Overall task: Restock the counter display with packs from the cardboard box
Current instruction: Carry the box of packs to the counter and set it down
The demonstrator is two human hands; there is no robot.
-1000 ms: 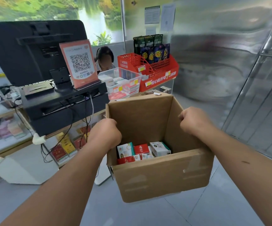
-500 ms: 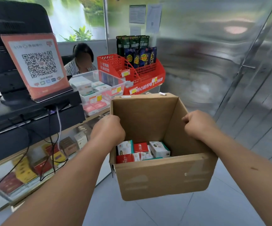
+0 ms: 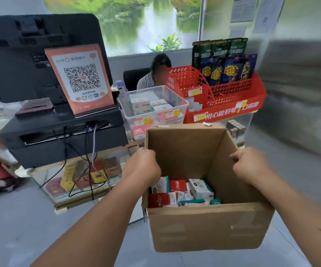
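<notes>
Restocking looks unstarted to us: our left hand (image 3: 142,167) and right hand (image 3: 251,167) each clench a side wall of the box (image 3: 204,228), packs (image 3: 200,189) inside, display (image 3: 126,108) just beyond.

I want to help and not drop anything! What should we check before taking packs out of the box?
1. Left hand and right hand grip the cardboard box walls: ok.
2. Box top open, packs visible inside: ok.
3. A free hand for picking: not ok, both hold the box.
4. Spot to set the box down: cannot tell.
5. Room in the red basket: ok, bare mesh shows.
6. Which packs belong in the clear bin: cannot tell.
</notes>
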